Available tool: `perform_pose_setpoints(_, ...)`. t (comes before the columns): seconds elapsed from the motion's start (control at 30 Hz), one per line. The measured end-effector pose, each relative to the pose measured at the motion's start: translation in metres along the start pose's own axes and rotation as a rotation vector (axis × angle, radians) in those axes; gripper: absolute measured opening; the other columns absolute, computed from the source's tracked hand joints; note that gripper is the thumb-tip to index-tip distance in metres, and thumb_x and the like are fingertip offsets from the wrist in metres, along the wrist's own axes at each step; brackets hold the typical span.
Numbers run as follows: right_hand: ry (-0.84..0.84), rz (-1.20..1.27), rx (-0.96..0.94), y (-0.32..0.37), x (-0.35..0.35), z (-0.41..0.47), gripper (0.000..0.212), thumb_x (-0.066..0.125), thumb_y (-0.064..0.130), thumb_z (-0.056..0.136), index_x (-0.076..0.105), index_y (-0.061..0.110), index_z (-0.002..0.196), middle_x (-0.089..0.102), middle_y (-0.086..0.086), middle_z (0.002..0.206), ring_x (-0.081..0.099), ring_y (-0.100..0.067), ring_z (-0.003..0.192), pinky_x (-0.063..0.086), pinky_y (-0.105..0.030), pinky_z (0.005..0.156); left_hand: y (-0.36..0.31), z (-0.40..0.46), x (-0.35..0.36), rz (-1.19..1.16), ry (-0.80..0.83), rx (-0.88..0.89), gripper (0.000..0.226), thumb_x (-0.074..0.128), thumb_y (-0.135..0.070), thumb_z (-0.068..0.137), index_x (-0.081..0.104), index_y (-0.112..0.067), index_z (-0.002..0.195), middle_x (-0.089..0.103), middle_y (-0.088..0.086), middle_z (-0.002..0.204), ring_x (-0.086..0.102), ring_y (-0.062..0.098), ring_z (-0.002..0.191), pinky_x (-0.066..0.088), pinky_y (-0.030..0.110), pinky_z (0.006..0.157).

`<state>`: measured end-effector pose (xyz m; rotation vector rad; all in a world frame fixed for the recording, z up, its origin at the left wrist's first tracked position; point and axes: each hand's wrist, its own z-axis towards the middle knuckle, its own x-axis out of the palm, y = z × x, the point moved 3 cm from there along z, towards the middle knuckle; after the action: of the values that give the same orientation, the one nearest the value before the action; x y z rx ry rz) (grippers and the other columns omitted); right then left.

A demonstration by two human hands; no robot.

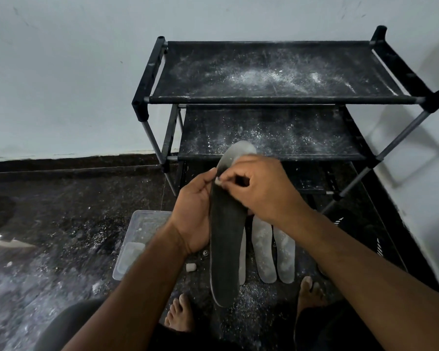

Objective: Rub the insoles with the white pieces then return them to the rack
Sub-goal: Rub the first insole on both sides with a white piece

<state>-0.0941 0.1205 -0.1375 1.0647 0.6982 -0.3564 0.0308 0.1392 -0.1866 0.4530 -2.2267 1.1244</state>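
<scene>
A long dark insole (224, 249) hangs upright in front of me, its top end whitened. My left hand (194, 214) grips its left edge near the middle. My right hand (261, 187) pinches a small white piece (217, 181) against the insole's upper part. Several whitened insoles (262, 252) lie side by side on the dark floor behind it, partly hidden. The black shoe rack (276, 100) stands against the wall, its fabric shelves dusted with white powder and bare of insoles.
A clear plastic container (137, 239) sits on the floor to the left. A loose white piece (190, 267) lies near it. White powder covers the dark floor (61, 224). My bare feet (180, 312) are below the insoles. The rack's corner post (401, 138) stands to the right.
</scene>
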Motion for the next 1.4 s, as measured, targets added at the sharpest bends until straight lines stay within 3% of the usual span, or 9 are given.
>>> perform_pose_setpoints(0.13, -0.263, -0.110, 0.026, -0.017, -0.015, 0.003, 0.006, 0.071, 0.017, 0.088, 0.076, 0.016, 0.091, 0.070, 0.007, 0.089, 0.061, -0.009, 0.090, 0.052, -0.034, 0.083, 0.006, -0.002, 0.005, 0.046, 0.071, -0.013, 0.055, 0.035, -0.037, 0.106, 0.081, -0.008, 0.102, 0.076, 0.017, 0.107, 0.074, 0.031, 0.094, 0.042, 0.056, 0.106)
perform_pose_setpoints(0.3, -0.082, -0.032, -0.026, -0.008, 0.000, 0.000, 0.003, 0.073, 0.016, 0.085, 0.076, 0.017, 0.086, 0.069, 0.010, 0.088, 0.062, -0.004, 0.089, 0.053, -0.030, 0.083, 0.005, -0.002, 0.003, 0.039, 0.070, -0.010, 0.055, 0.035, -0.036, 0.105, 0.082, -0.011, 0.092, 0.077, 0.014, 0.092, 0.074, 0.027, 0.082, 0.055, 0.047, 0.086)
perform_pose_setpoints(0.47, -0.305, -0.107, 0.047, -0.019, -0.016, 0.004, 0.004, 0.072, 0.016, 0.087, 0.075, 0.017, 0.089, 0.069, 0.010, 0.090, 0.059, -0.005, 0.091, 0.051, -0.028, 0.086, 0.002, -0.003, 0.005, 0.057, 0.075, 0.007, 0.055, 0.034, -0.036, 0.106, 0.079, -0.006, 0.106, 0.075, 0.020, 0.107, 0.073, 0.033, 0.093, 0.051, 0.051, 0.093)
perform_pose_setpoints(0.63, -0.085, 0.017, 0.031, -0.006, 0.002, 0.000, 0.004, 0.075, 0.016, 0.084, 0.077, 0.017, 0.088, 0.070, 0.010, 0.086, 0.064, -0.001, 0.084, 0.056, -0.027, 0.075, 0.002, 0.000, 0.000, 0.029, 0.040, 0.015, 0.049, 0.038, -0.035, 0.104, 0.078, -0.007, 0.104, 0.075, 0.018, 0.098, 0.074, 0.031, 0.086, 0.061, 0.048, 0.083)
perform_pose_setpoints(0.8, -0.261, -0.072, 0.105, -0.017, -0.016, 0.004, 0.005, 0.073, 0.018, 0.086, 0.076, 0.017, 0.090, 0.068, 0.010, 0.088, 0.060, -0.003, 0.087, 0.053, -0.029, 0.083, 0.000, -0.001, 0.001, 0.038, 0.041, 0.023, 0.054, 0.035, -0.035, 0.106, 0.080, -0.005, 0.104, 0.075, 0.020, 0.106, 0.074, 0.032, 0.094, 0.043, 0.058, 0.104)
perform_pose_setpoints(0.97, 0.047, 0.071, 0.111, -0.005, 0.000, -0.004, 0.004, 0.074, 0.016, 0.086, 0.078, 0.015, 0.089, 0.066, 0.010, 0.084, 0.064, -0.004, 0.070, 0.054, -0.019, 0.058, 0.000, 0.001, 0.000, 0.032, 0.019, 0.018, 0.058, 0.034, -0.033, 0.106, 0.083, -0.006, 0.090, 0.077, 0.016, 0.088, 0.075, 0.027, 0.076, 0.064, 0.038, 0.072)
perform_pose_setpoints(1.13, -0.194, -0.062, 0.112, -0.018, -0.017, 0.002, 0.006, 0.072, 0.019, 0.087, 0.075, 0.016, 0.090, 0.055, 0.023, 0.082, 0.059, -0.006, 0.085, 0.057, -0.035, 0.075, -0.001, 0.000, 0.000, 0.028, 0.038, 0.035, 0.054, 0.035, -0.035, 0.106, 0.080, -0.005, 0.104, 0.075, 0.020, 0.109, 0.074, 0.033, 0.097, 0.049, 0.058, 0.098)
perform_pose_setpoints(1.3, 0.053, 0.077, 0.109, -0.009, 0.000, -0.006, 0.003, 0.075, 0.018, 0.085, 0.077, 0.016, 0.085, 0.066, 0.007, 0.083, 0.064, -0.006, 0.065, 0.057, -0.027, 0.055, -0.001, 0.001, -0.005, -0.022, 0.028, 0.023, 0.052, 0.036, -0.032, 0.105, 0.077, -0.001, 0.108, 0.075, 0.020, 0.104, 0.073, 0.031, 0.093, 0.060, 0.048, 0.086)
perform_pose_setpoints(1.4, -0.102, -0.003, 0.104, -0.018, -0.012, 0.001, 0.003, 0.075, 0.020, 0.085, 0.076, 0.019, 0.087, 0.067, 0.009, 0.086, 0.063, -0.003, 0.078, 0.057, -0.030, 0.073, -0.002, -0.001, -0.003, -0.046, 0.072, 0.022, 0.053, 0.036, -0.033, 0.103, 0.063, 0.003, 0.132, 0.066, 0.025, 0.131, 0.066, 0.038, 0.115, 0.051, 0.062, 0.101)
